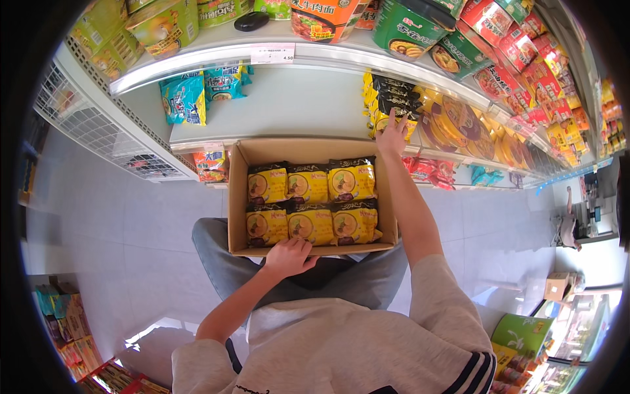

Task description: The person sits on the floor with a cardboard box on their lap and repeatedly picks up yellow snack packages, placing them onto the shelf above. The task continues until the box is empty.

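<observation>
An open cardboard box sits at my lap, against the shelf front. Inside, yellow-and-black instant noodle packets lie in two rows of three. My left hand grips the box's near wall, fingers hooked over its rim. On the shelf, my right hand rests against a stack of matching noodle packets, its visible fingers apart. The thumb side of that hand is partly hidden, and no packet is seen lifted.
Blue noodle packets stand at the left of the same shelf board. Round noodle bowls are stacked right of my right hand. Noodle tubs and a black object occupy the shelf above. A wire-mesh side panel bounds the left.
</observation>
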`<state>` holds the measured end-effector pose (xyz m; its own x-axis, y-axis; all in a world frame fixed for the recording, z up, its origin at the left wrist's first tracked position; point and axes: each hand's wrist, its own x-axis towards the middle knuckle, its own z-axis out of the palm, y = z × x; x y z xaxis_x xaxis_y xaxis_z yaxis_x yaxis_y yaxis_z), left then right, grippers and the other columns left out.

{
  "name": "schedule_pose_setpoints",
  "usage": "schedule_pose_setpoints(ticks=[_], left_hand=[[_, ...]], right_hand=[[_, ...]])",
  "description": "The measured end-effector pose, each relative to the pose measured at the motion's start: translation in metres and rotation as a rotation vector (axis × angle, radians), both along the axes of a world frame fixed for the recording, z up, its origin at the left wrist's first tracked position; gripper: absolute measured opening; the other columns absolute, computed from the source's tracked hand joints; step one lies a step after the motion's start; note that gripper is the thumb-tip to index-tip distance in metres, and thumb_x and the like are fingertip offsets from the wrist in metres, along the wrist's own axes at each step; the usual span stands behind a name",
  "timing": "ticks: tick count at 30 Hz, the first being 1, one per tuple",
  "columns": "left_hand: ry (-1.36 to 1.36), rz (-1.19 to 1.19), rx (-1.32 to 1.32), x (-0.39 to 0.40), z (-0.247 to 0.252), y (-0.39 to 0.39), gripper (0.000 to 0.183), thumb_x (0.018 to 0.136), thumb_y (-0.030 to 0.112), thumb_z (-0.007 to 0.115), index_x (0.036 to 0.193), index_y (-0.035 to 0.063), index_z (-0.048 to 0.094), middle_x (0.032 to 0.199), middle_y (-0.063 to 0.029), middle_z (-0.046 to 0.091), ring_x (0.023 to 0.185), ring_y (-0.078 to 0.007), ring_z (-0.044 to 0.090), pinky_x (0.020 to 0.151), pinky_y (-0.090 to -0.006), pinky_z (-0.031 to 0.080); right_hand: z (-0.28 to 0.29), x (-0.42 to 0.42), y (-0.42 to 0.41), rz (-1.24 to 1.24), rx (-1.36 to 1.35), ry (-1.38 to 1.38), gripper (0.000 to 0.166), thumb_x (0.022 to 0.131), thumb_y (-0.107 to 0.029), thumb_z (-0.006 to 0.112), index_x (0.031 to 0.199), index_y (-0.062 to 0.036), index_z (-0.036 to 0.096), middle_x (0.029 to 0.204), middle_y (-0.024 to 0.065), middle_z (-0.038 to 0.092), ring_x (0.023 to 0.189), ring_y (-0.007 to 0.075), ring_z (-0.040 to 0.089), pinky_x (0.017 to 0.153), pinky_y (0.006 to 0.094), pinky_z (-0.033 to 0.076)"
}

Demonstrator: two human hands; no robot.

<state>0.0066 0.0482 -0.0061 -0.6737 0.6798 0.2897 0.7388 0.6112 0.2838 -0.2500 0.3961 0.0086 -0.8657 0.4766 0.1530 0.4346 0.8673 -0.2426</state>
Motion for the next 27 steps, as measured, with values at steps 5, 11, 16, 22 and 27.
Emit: schedule_pose_setpoints(ticks=[5,11,16,22,27], left_hand=[[0.005,-0.004,0.021,-0.002,0.000,0.003,0.034,0.082,0.040,0.070,0.078,0.0085,0.057,0.074,-0.0071,0.060,0.066,-0.0245,0.064,0.059,-0.0349,0.052],[-0.063,0.027,0.001,-0.002,0.002,0.004,0.036,0.082,0.042,0.070,0.080,0.0079,0.058,0.077,-0.0074,0.061,0.068,-0.0250,0.065,0.058,-0.0354,0.054],[-0.104,0.040,-0.012,0.000,0.003,0.002,0.037,0.084,0.043,0.069,0.081,0.0075,0.060,0.078,-0.0081,0.061,0.072,-0.0251,0.066,0.059,-0.0362,0.054],[-0.427,0.047,-0.035,-0.009,0.023,0.004,0.040,0.088,0.044,0.065,0.091,0.0045,0.068,0.084,-0.0125,0.067,0.082,-0.0320,0.068,0.068,-0.0424,0.056],[-0.659,0.110,0.117,-0.055,-0.006,0.016,0.035,0.090,0.039,0.067,0.103,0.0067,0.066,0.107,-0.0140,0.069,0.094,-0.0372,0.067,0.078,-0.0450,0.055]], right_hand=[[-0.012,-0.002,0.028,0.122,-0.103,0.162,0.093,0.081,-0.021,0.072,0.158,-0.0301,0.021,0.163,0.0219,0.013,0.143,0.0474,0.027,0.108,0.0526,0.042],[-0.001,0.056,0.006,0.265,-0.262,0.475,0.067,0.081,-0.013,0.071,0.143,-0.0105,0.046,0.150,0.0259,0.041,0.138,0.0441,0.039,0.109,0.0493,0.039],[0.022,0.196,-0.080,0.342,-0.738,0.257,0.025,0.091,-0.014,0.068,0.112,-0.0009,0.065,0.098,0.0172,0.072,0.095,0.0297,0.072,0.081,0.0364,0.055],[-0.002,0.283,-0.140,0.392,-0.696,0.072,0.018,0.090,-0.018,0.068,0.105,-0.0072,0.068,0.086,0.0116,0.073,0.082,0.0290,0.072,0.072,0.0388,0.055],[-0.012,0.283,-0.156,0.422,-0.230,0.160,0.007,0.087,-0.018,0.067,0.091,-0.0126,0.068,0.072,0.0069,0.069,0.061,0.0306,0.066,0.054,0.0400,0.051]])
